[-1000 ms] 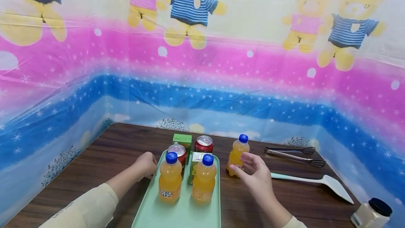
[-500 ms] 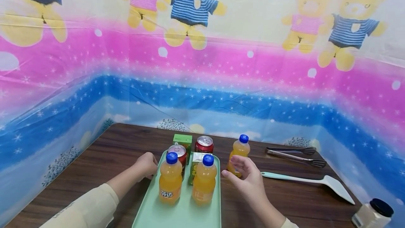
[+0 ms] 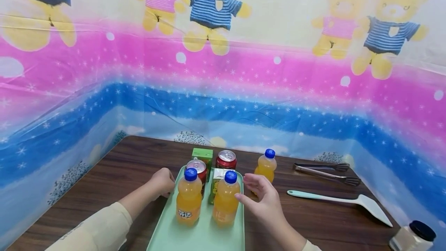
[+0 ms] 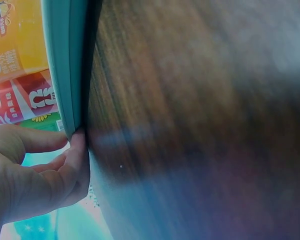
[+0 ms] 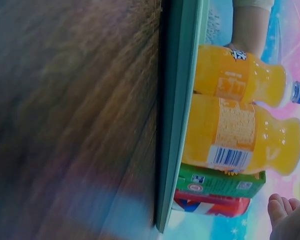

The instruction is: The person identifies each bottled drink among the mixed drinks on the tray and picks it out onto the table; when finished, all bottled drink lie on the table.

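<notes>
My left hand (image 3: 162, 183) pinches the left rim of a light green tray (image 3: 195, 239), thumb and fingertips meeting at the edge in the left wrist view. Two orange soda bottles (image 3: 188, 202) with blue caps stand upright at the tray's middle. Behind them are soda cans (image 3: 197, 167) and green drink cartons (image 3: 203, 154), partly hidden. With fingers loosely bent and nothing held, my right hand (image 3: 266, 202) hovers by the tray's right edge, beside the right-hand bottle (image 5: 235, 132); the right wrist view shows its fingertips apart from that bottle.
Behind my right hand, a third orange soda bottle (image 3: 266, 165) stands on the dark wooden table (image 3: 129, 165). Metal tongs (image 3: 327, 171) and a pale green spatula (image 3: 343, 200) lie to the right. A black-lidded jar (image 3: 412, 235) is at the front right corner.
My right hand has moved left, away from the third bottle towards the tray's right edge. The left hand has stayed at the tray rim, and the bottles have not moved.
</notes>
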{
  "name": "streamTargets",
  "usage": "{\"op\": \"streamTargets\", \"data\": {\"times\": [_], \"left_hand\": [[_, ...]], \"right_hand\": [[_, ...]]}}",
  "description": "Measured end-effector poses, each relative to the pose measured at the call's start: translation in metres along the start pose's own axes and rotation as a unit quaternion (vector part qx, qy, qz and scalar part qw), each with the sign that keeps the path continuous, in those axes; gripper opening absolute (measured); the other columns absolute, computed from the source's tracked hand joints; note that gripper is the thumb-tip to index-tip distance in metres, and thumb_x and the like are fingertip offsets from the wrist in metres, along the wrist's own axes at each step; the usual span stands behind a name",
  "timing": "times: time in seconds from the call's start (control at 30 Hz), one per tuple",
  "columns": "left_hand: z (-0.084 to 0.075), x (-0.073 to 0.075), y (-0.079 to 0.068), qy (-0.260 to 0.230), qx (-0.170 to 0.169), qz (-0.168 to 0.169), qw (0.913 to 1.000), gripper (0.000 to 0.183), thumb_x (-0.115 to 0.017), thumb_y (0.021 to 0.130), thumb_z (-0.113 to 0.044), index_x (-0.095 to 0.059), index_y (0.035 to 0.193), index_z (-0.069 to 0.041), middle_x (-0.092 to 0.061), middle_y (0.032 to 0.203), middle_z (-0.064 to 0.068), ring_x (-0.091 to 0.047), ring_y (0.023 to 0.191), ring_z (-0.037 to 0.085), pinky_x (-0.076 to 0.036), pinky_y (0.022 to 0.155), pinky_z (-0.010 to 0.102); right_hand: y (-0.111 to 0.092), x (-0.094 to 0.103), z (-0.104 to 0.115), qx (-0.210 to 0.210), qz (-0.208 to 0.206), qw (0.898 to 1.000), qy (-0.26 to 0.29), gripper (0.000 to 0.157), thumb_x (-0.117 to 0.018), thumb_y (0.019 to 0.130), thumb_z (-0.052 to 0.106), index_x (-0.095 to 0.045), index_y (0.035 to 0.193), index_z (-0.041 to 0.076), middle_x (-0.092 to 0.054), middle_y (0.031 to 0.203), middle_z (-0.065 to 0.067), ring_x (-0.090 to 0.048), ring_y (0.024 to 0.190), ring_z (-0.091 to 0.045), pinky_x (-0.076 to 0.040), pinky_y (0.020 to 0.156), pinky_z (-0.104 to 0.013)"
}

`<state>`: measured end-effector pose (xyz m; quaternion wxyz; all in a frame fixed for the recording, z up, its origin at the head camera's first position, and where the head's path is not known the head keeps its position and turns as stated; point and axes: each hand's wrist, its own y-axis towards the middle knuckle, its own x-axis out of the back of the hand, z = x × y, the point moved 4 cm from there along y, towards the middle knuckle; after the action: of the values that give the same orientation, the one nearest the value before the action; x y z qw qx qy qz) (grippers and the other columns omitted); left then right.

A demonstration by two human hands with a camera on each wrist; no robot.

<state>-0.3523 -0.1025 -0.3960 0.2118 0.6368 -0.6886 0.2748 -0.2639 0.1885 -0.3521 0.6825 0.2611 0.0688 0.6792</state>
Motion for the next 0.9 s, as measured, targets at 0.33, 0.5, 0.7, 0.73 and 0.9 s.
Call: {"op": "streamTargets", "data": {"times": [0.33,0.5,0.7,0.73,0.9], "left_hand": [[0.0,0.0,0.0,-0.008,-0.004,-0.003,1.0,0.013,-0.057,0.072,0.014,-0.056,0.084,0.009,-0.055,0.079,0.015,-0.059,0.065,0.023,-0.057,0.054,0.034],[0.0,0.0,-0.001,-0.005,-0.004,-0.004,1.0,0.013,-0.057,0.072,0.014,-0.055,0.084,0.01,-0.055,0.079,0.016,-0.059,0.065,0.023,-0.057,0.055,0.034],[0.001,0.0,0.001,-0.004,0.003,-0.006,1.0,0.012,-0.057,0.072,0.014,-0.057,0.083,0.008,-0.055,0.078,0.015,-0.059,0.064,0.022,-0.057,0.054,0.033],[0.001,0.0,0.001,-0.004,0.005,-0.006,1.0,0.012,-0.057,0.072,0.014,-0.057,0.083,0.008,-0.055,0.078,0.014,-0.059,0.065,0.022,-0.057,0.054,0.033],[-0.001,0.0,0.001,-0.004,0.011,-0.004,0.9999,0.012,-0.057,0.073,0.014,-0.057,0.083,0.008,-0.055,0.078,0.014,-0.059,0.066,0.023,-0.057,0.055,0.033]], "right_hand": [[0.0,-0.013,0.001,-0.003,0.023,1.0,-0.02,0.05,-0.082,0.071,0.021,-0.058,0.113,0.008,-0.058,0.112,-0.008,-0.058,0.105,-0.017,-0.047,0.094,-0.035],[0.0,-0.018,-0.001,-0.008,0.028,0.999,-0.023,0.052,-0.082,0.071,0.024,-0.057,0.114,0.01,-0.057,0.114,-0.005,-0.058,0.104,-0.017,-0.047,0.093,-0.039],[0.001,-0.024,-0.002,-0.011,0.039,0.999,-0.018,0.054,-0.082,0.07,0.024,-0.057,0.116,0.01,-0.057,0.114,-0.006,-0.059,0.103,-0.018,-0.049,0.091,-0.033],[0.001,-0.025,-0.002,-0.011,0.04,0.999,-0.017,0.054,-0.082,0.07,0.024,-0.057,0.116,0.009,-0.057,0.114,-0.006,-0.059,0.103,-0.018,-0.049,0.091,-0.033],[0.0,-0.029,-0.001,-0.014,0.042,0.999,-0.006,0.056,-0.083,0.069,0.023,-0.056,0.116,0.008,-0.055,0.114,-0.008,-0.058,0.103,-0.019,-0.048,0.092,-0.031]]}}
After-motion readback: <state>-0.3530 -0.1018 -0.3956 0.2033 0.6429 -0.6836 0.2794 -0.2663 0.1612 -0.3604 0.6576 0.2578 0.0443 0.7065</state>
